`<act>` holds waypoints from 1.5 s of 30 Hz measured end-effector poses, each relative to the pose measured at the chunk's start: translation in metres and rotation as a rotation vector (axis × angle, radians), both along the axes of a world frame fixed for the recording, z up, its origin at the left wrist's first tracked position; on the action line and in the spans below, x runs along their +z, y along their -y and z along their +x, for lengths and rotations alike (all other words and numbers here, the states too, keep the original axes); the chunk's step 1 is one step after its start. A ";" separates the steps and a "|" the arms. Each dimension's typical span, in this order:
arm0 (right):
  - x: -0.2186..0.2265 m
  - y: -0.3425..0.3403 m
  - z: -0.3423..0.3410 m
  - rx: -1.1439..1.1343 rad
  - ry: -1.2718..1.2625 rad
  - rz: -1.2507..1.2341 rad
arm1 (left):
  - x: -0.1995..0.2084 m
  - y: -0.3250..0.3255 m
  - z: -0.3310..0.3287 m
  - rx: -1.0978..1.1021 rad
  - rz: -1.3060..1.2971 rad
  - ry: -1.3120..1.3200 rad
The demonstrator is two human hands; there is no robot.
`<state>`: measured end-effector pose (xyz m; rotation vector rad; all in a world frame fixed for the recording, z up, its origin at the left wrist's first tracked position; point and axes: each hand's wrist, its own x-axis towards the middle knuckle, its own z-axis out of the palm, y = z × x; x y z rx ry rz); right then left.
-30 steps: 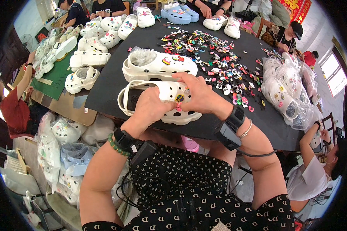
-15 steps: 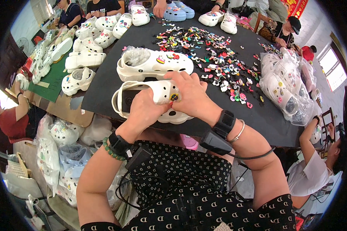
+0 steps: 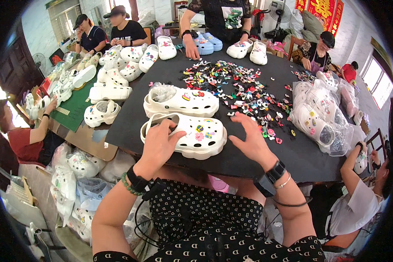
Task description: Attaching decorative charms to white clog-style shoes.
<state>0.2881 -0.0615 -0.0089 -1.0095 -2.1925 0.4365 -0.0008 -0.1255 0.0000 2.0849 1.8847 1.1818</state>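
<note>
A white foam clog (image 3: 212,153) lies at the table's near edge, its toe to the right. Colourful charms (image 3: 199,136), among them a pink flower and a rainbow, sit on its upper. My left hand (image 3: 159,142) grips the clog by the rim of its foot opening, some fingertips hidden inside. Off the toe, my right hand (image 3: 253,143) is empty, thumb and fingers spread apart. Just behind lies a second white clog (image 3: 183,105), with a few charms on top and clear plastic stuffed in its heel end.
Loose charms (image 3: 249,94) are heaped across the black table (image 3: 131,118). Plastic-bagged white clogs (image 3: 312,118) stand at the right, more white clogs (image 3: 110,92) at the left. Across the table, a person's hand (image 3: 191,51) is beside blue clogs (image 3: 204,46). Other people sit around.
My right hand has let go of the clog's upper and moved right, opening. Charms on the clog now show. My left hand has shifted back to the foot opening. The view has tilted up.
</note>
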 end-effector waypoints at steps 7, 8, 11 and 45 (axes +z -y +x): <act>-0.063 0.016 0.054 -0.215 0.085 -0.004 | 0.040 -0.014 -0.040 -0.018 0.103 -0.428; -0.069 0.019 0.054 -0.207 0.082 -0.002 | 0.047 -0.020 -0.046 -0.031 0.040 -0.523; -0.076 0.025 0.043 -0.302 0.172 0.134 | 0.021 -0.057 -0.082 -0.140 -0.116 -0.478; -0.059 0.036 0.027 -0.368 0.287 0.053 | 0.067 -0.097 -0.404 1.044 0.046 0.102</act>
